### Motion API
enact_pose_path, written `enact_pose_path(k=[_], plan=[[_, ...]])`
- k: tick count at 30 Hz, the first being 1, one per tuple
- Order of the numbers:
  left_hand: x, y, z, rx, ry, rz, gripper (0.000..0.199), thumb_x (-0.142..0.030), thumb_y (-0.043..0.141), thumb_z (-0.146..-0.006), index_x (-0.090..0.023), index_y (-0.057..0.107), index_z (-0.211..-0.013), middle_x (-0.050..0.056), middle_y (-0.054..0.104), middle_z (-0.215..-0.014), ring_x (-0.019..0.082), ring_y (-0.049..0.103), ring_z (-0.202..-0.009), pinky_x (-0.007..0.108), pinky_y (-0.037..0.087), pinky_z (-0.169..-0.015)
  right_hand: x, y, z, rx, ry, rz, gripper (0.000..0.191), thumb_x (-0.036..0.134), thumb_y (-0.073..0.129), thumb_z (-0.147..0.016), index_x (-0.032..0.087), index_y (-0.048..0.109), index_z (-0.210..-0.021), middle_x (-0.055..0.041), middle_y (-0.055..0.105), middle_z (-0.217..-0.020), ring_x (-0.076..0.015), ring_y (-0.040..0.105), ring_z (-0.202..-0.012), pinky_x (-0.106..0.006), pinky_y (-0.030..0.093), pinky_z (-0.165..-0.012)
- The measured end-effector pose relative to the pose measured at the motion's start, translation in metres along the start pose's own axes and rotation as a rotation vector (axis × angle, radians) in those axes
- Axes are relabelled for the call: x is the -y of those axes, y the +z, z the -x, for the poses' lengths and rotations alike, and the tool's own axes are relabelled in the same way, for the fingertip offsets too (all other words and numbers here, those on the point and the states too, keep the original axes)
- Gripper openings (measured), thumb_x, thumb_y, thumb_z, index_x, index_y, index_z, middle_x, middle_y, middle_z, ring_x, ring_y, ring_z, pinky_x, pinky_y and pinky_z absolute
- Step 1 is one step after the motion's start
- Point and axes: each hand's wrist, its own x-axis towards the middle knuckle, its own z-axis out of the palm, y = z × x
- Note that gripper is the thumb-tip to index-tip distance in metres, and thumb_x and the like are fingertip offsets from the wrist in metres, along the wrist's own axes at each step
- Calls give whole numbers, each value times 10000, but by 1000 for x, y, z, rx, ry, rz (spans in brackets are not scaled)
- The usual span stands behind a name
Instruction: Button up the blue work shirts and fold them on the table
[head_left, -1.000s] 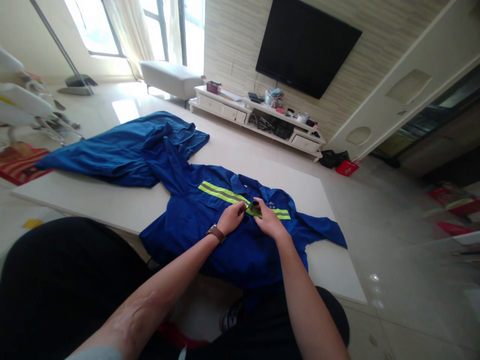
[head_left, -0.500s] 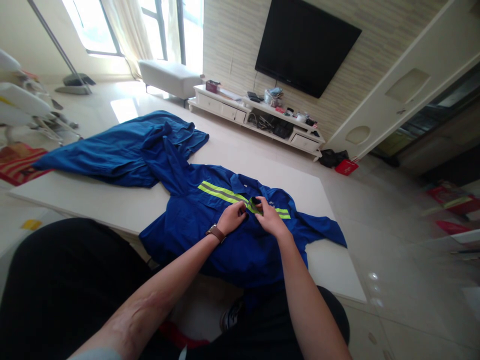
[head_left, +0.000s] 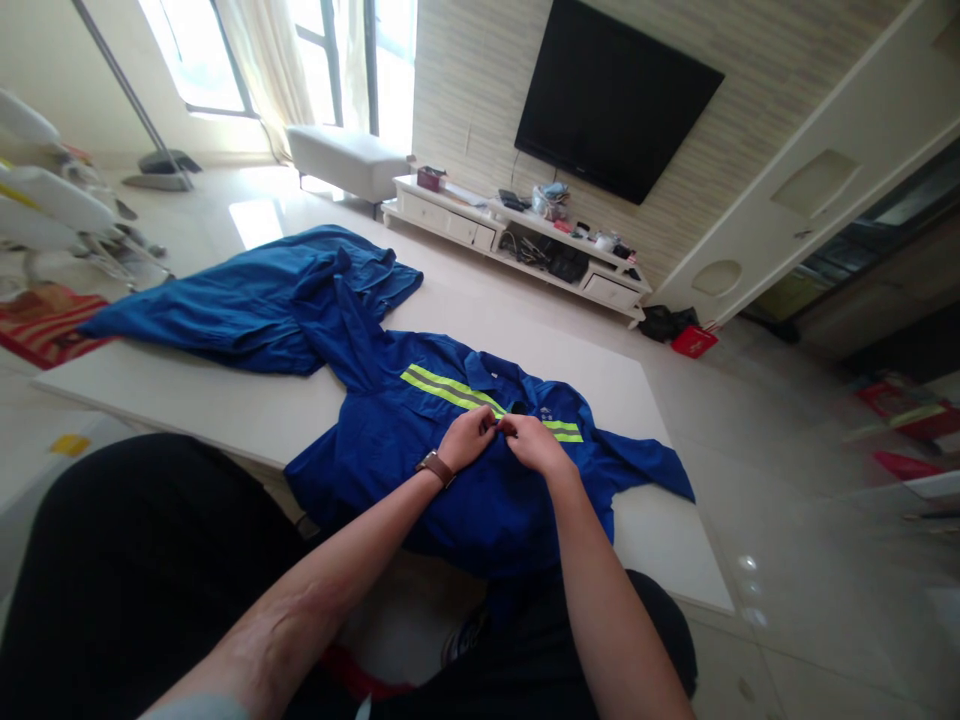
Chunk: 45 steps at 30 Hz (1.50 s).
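- Your L hand (head_left: 466,440) & R hand (head_left: 537,444) pinched the blue jacket (head_left: 491,510) mid-front, tips close — neither nearer.
- It lay on the table (head_left: 660,540), under both; long axis approx. 10 to 4 o'clock.

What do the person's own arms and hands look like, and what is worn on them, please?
The left hand and right hand are both bare, without gloves. A watch with a brown strap circles the left wrist, and the edge of a light grey sleeve shows farther up that arm. The right forearm shows no sleeve or band.
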Motion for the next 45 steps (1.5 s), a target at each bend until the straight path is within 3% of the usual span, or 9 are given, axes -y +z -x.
enact_pose_path(k=[6, 16, 24, 38, 41, 45], plan=[[-1, 1, 0, -9, -11, 12, 35, -214, 586, -880, -205, 601, -850, -16, 598, -739, 141, 519, -655, 254, 392, -629, -14, 1, 6, -81, 121, 78, 285, 96, 637, -789, 273, 699, -1003, -29, 749, -937, -232, 691, -879, -319, 517, -790], [-4, -2, 0, -2, -3, -13, 82, -161, 544, -883, -207, 602, -848, 1, 611, -747, 157, 528, -669, 264, 391, -642, -15, 8, 0, -97, 43, -245, 496, 76, 627, -795, 258, 590, -1255, -54, 734, -1104, -226, 707, -1061, -371, 544, -976], [-3, -3, -1, 6, 5, -19, 140, -117, 517, -877, -219, 611, -895, 26, 660, -847, 191, 598, -790, 288, 441, -737, -15, 12, 2, -125, -22, -272, 414, 50, 578, -795, 252, 593, -1155, -55, 720, -1184, -214, 678, -1150, -389, 527, -1037], [0, -3, 0, 8, -3, 11, 107, -155, 535, -899, -227, 614, -899, 5, 670, -797, 171, 607, -716, 268, 437, -687, -10, 12, 2, -156, -12, -305, 237, 66, 557, -779, 222, 627, -942, -15, 717, -935, -184, 696, -907, -330, 556, -886], [-1, -3, 0, 6, -7, 31, 91, -170, 538, -904, -226, 609, -889, 5, 669, -803, 169, 604, -723, 266, 433, -690, -13, 16, -1, -207, 42, -320, 245, 61, 559, -774, 204, 620, -963, -27, 701, -949, -181, 689, -882, -323, 569, -845], [-3, -4, 0, 9, -30, 36, 71, -187, 548, -902, -221, 603, -873, 3, 657, -779, 167, 587, -700, 264, 425, -681, -15, 21, -2, -184, 38, -352, 293, 39, 542, -783, 186, 647, -1014, -46, 715, -981, -180, 697, -906, -332, 575, -869]])
